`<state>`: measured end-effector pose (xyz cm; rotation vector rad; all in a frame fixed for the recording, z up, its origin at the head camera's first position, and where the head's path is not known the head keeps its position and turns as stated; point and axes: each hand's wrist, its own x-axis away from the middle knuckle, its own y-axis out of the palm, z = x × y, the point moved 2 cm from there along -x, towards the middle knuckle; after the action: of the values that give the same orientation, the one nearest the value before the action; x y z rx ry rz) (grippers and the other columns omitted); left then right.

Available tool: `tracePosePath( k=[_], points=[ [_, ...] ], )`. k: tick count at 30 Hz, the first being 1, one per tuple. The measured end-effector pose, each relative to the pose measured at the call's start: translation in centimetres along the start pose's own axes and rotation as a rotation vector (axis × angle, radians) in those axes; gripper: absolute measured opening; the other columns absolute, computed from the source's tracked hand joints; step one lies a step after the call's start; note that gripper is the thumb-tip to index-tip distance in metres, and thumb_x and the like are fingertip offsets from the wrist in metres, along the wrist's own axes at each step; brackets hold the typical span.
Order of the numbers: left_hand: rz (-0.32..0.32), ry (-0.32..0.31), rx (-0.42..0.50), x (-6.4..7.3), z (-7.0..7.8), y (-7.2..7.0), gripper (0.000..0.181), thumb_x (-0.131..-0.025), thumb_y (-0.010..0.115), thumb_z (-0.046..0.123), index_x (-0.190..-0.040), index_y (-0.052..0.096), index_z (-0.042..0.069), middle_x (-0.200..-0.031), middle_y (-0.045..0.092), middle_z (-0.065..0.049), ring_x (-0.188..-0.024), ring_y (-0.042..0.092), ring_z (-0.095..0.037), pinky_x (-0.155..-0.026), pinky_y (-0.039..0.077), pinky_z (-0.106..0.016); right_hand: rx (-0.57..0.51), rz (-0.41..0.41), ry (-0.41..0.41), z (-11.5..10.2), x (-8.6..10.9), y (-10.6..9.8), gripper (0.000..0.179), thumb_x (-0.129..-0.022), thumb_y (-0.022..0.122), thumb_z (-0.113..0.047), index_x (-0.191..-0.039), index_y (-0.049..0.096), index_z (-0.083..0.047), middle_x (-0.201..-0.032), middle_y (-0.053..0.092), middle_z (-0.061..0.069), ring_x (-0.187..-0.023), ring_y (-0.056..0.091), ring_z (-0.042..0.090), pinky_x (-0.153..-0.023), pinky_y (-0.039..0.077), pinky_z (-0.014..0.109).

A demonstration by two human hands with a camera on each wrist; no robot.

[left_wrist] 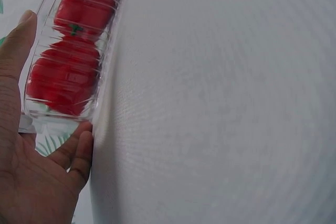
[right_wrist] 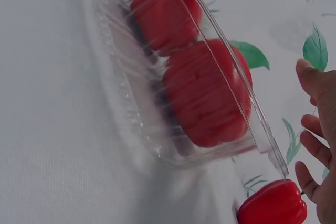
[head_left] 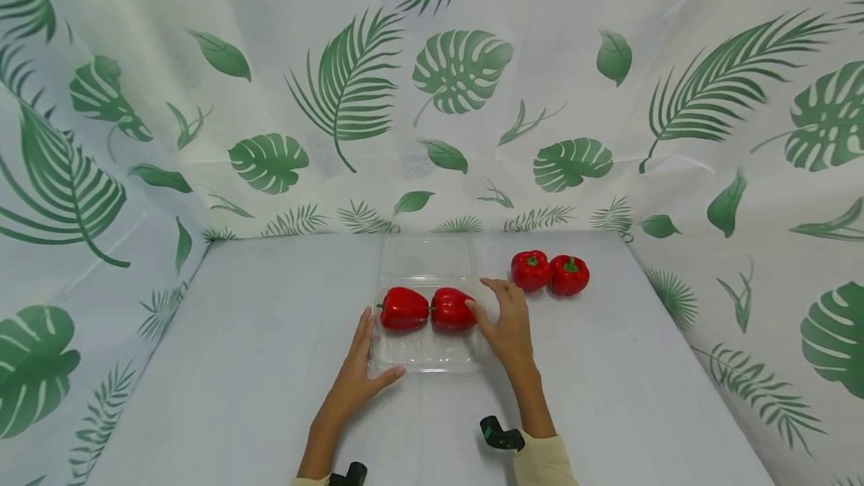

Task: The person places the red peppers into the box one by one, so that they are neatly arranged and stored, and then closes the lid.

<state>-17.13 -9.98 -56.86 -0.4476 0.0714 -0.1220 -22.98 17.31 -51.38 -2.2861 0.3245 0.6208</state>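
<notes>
The left hand (head_left: 355, 375) rests straight fingers by the clear box (head_left: 428, 355) at nine o'clock; let them stop any sliding. The right hand (head_left: 509, 327) has spread fingers, gripping nothing; move it softly so the red pepper (head_left: 450, 310) inside, at two o'clock, doesn't roll.

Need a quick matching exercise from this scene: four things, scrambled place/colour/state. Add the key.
Column 1
1. plastic container
2. left hand
3. loose peppers
4. backdrop

Column 2
a. white with green leaf print
b. side by side on the table, right of the container
c. clear, its lid open, two peppers inside
d. at the container's left side, thumb spread from the fingers

Pairs: 1-c, 2-d, 3-b, 4-a
</notes>
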Motion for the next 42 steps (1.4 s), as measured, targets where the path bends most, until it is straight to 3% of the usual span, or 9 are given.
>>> tracePosePath(
  k=[6, 10, 15, 19, 24, 29, 34, 42],
  points=[
    [-0.008, -0.02, -0.005, 0.2, -0.2, 0.0, 0.109, -0.077, 0.08, 0.04, -0.158, 0.009, 0.026, -0.166, 0.003, 0.009, -0.151, 0.019, -0.03, -0.113, 0.032, -0.05, 0.021, 0.157, 0.037, 0.7, 0.2, -1.1, 0.046, -0.082, 0.079, -0.018, -0.123, 0.063, -0.005, -0.12, 0.059, 0.014, -0.116, 0.055, 0.029, -0.102, 0.05, 0.05],
    [-0.01, -0.016, 0.003, 0.1, -0.1, 0.0, 0.109, -0.078, 0.08, 0.041, -0.158, 0.008, 0.027, -0.166, 0.003, 0.009, -0.151, 0.019, -0.03, -0.113, 0.032, -0.05, 0.012, 0.304, 0.106, 1.5, -0.1, -1.9, 0.047, -0.086, 0.075, -0.019, -0.128, 0.058, -0.006, -0.124, 0.057, 0.014, -0.118, 0.052, 0.027, -0.103, 0.049, 0.047],
    [-0.001, -0.001, 0.005, -0.2, 0.1, -0.2, 0.109, -0.078, 0.08, 0.039, -0.158, 0.009, 0.026, -0.166, 0.004, 0.009, -0.151, 0.02, -0.03, -0.113, 0.033, -0.05, -0.084, 0.469, 0.27, 2.5, -1.0, -3.0, 0.054, -0.088, 0.071, -0.018, -0.135, 0.049, -0.005, -0.13, 0.047, 0.018, -0.124, 0.044, 0.025, -0.102, 0.047, 0.051],
    [0.004, 0.002, 0.002, -0.2, 0.1, -0.2, 0.108, -0.078, 0.08, 0.038, -0.158, 0.009, 0.026, -0.166, 0.004, 0.01, -0.151, 0.02, -0.03, -0.113, 0.033, -0.05, -0.128, 0.538, 0.442, 3.5, -1.5, -3.9, 0.064, -0.09, 0.069, -0.022, -0.143, 0.038, -0.007, -0.138, 0.037, 0.018, -0.133, 0.033, 0.022, -0.109, 0.042, 0.05],
    [0.007, 0.005, -0.005, -0.2, 0.2, -0.1, 0.108, -0.078, 0.08, 0.037, -0.158, 0.01, 0.025, -0.166, 0.004, 0.009, -0.151, 0.019, -0.03, -0.113, 0.033, -0.051, -0.187, 0.497, 0.643, 5.4, -1.7, -4.5, 0.076, -0.092, 0.065, -0.031, -0.151, 0.021, -0.012, -0.15, 0.023, 0.015, -0.142, 0.022, 0.023, -0.119, 0.032, 0.048],
    [0.001, -0.003, 0.004, 0.0, 0.2, -0.1, 0.108, -0.078, 0.08, 0.037, -0.158, 0.011, 0.023, -0.166, 0.004, 0.01, -0.151, 0.019, -0.03, -0.113, 0.032, -0.051, -0.285, 0.425, 0.768, 7.2, -1.5, -4.7, 0.082, -0.094, 0.062, -0.037, -0.154, 0.01, -0.015, -0.155, 0.015, 0.014, -0.147, 0.019, 0.029, -0.122, 0.026, 0.045],
    [0.007, -0.003, -0.006, 0.0, 0.1, -0.1, 0.107, -0.077, 0.081, 0.038, -0.158, 0.012, 0.022, -0.166, 0.004, 0.009, -0.151, 0.02, -0.03, -0.112, 0.034, -0.051, -0.35, 0.399, 0.801, 8.5, -1.8, -4.6, 0.086, -0.093, 0.061, -0.04, -0.155, 0.006, -0.015, -0.158, 0.012, 0.014, -0.148, 0.018, 0.033, -0.121, 0.028, 0.046],
    [0.001, -0.001, 0.001, 0.0, 0.2, 0.0, 0.107, -0.078, 0.08, 0.037, -0.158, 0.011, 0.021, -0.166, 0.004, 0.009, -0.151, 0.02, -0.03, -0.113, 0.033, -0.051, -0.363, 0.355, 0.83, 9.9, -2.6, -4.8, 0.086, -0.095, 0.06, -0.04, -0.156, 0.005, -0.013, -0.159, 0.013, 0.016, -0.148, 0.021, 0.034, -0.121, 0.028, 0.047]
  ],
)
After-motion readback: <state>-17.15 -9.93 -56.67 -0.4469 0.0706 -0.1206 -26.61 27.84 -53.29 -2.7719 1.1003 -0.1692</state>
